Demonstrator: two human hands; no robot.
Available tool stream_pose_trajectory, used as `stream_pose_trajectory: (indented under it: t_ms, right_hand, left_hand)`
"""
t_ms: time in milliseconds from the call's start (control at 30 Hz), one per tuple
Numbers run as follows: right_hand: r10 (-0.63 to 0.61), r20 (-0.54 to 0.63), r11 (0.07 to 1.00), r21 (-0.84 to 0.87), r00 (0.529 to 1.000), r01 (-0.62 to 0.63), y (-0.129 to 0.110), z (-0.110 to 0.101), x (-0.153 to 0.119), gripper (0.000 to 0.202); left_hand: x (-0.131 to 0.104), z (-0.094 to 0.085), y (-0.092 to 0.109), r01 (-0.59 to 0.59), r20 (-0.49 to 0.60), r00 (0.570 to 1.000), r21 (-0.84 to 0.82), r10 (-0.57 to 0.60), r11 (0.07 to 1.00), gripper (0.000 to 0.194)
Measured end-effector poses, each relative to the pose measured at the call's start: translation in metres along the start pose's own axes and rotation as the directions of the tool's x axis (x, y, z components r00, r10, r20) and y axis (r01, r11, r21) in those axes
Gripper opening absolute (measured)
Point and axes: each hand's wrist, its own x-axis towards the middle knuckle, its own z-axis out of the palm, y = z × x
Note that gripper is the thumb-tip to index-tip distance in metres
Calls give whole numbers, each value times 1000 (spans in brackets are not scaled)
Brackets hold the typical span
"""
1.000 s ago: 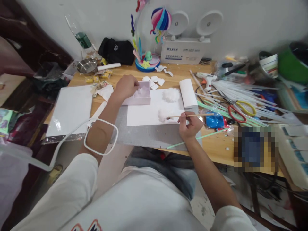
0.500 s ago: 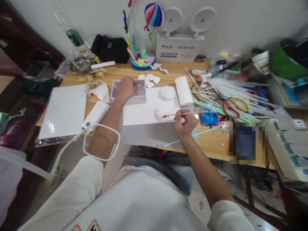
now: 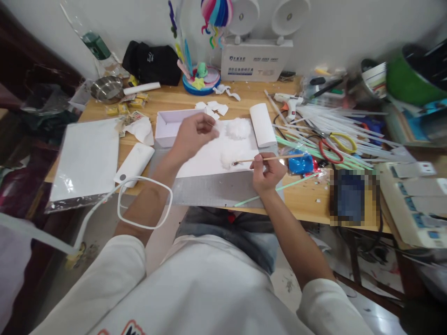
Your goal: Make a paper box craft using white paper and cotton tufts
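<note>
My right hand (image 3: 268,173) is closed around a thin wooden stick (image 3: 289,157). The stick points left, and its darker tip meets a small tuft of white fluff (image 3: 226,159) on a white sheet (image 3: 199,165). Over the sheet's left part, beside an open pale lilac box (image 3: 165,135), my left hand (image 3: 195,135) has its fingers drawn together. Something pale and wispy shows at those fingertips, too blurred to name. A larger heap of white fluff (image 3: 239,129) lies just right of that hand.
A white roll (image 3: 262,125) stands right of the sheet, with a glue gun (image 3: 289,102), scissors (image 3: 331,149) and many thin sticks beyond. White scraps (image 3: 213,109) lie behind the box. A white device (image 3: 134,163) with a looped cord (image 3: 171,200) is near my left forearm.
My left hand has come out of the lilac box and moved right, over the sheet. My right hand keeps its hold on the stick, its tip still at the small tuft.
</note>
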Motion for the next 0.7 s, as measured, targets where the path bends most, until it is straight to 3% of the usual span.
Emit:
stream_pose_trajectory:
  t_ms: [100, 200, 300, 433, 533, 700]
  right_hand:
    - [4, 1, 1000, -13, 1000, -4, 0, -1, -1, 28]
    - [-30, 38, 999, -23, 999, 31, -2, -1, 0, 29]
    - [-55, 43, 998, -27, 998, 57, -4, 0, 1, 27]
    - [-47, 11, 997, -54, 999, 47, -3, 0, 2, 27]
    - [-28, 7, 997, -70, 1000, 28, -2, -1, 2, 29]
    - [-4, -7, 998, -63, 1000, 3, -2, 0, 2, 31]
  left_hand:
    - [-32, 21, 4, 76, 166, 984, -52, -66, 996, 36]
    - [-62, 38, 4, 142, 283, 951, -53, -121, 988, 19]
    - [-80, 53, 2, 121, 341, 932, 24, -122, 992, 9]
    - [-82, 68, -4, -29, 344, 938, 187, -38, 982, 9]
    - [-72, 75, -11, -149, 305, 952, 360, 35, 921, 14]
    - [-62, 76, -23, -124, 186, 982, 464, 41, 877, 16]
